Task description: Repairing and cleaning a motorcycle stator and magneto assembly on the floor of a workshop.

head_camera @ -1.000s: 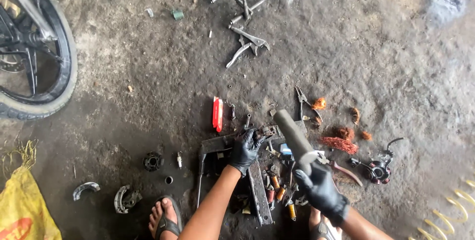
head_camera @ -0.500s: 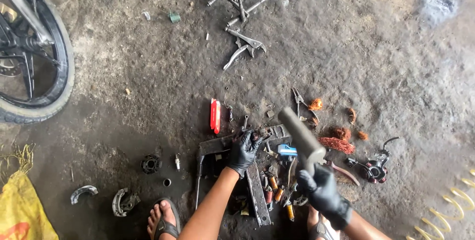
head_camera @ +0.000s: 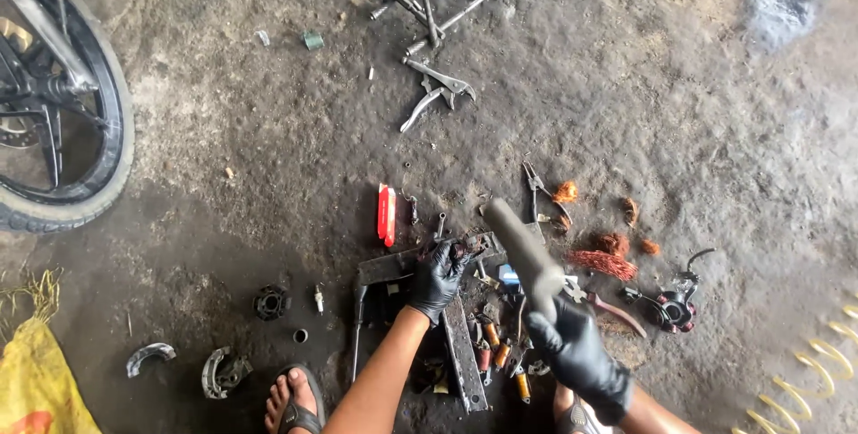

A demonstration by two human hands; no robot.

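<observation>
Both my hands wear black gloves. My right hand (head_camera: pixel 576 353) grips the lower end of a thick grey metal bar (head_camera: pixel 521 248), raised at a slant over a dirty metal frame (head_camera: pixel 465 353) on the floor. My left hand (head_camera: pixel 438 275) presses down on a small part at the frame's upper edge, just left of the bar's tip. Several small screwdrivers with orange handles (head_camera: pixel 492 345) lie beside the frame, between my arms.
A motorcycle wheel (head_camera: pixel 67 130) stands far left. Locking pliers (head_camera: pixel 433 90), a red box cutter (head_camera: pixel 386 213), pliers (head_camera: pixel 541 188), copper wire clumps (head_camera: pixel 608 260), a stator (head_camera: pixel 675 309), brake shoes (head_camera: pixel 214 371), a yellow sack (head_camera: pixel 36 380) and my sandalled foot (head_camera: pixel 290 403) surround me.
The metal bar in my right hand has tilted and dropped slightly toward the frame. My left hand has stayed on the part.
</observation>
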